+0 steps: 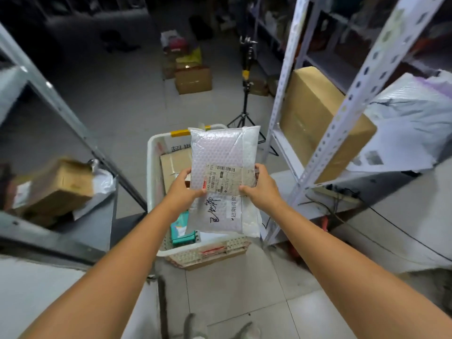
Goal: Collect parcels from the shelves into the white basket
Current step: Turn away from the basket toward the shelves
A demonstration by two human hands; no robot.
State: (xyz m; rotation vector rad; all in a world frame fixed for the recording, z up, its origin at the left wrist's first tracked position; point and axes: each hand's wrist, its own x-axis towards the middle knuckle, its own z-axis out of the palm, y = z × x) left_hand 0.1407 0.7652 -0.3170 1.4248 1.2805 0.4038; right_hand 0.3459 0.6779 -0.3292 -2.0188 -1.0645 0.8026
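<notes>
Both hands had it: the left hand [182, 185] and right hand [260, 185] pinched the flat white bubble-wrap mailer parcel [223, 167] by its side edges. It hung directly over the white perforated plastic basket [152, 167], long axis running away from the person, a straight drop below.

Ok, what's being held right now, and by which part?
A white bubble-wrap parcel, held over the white basket: the left hand grips its left edge and the right hand its right edge, both beside the shipping label.
</notes>
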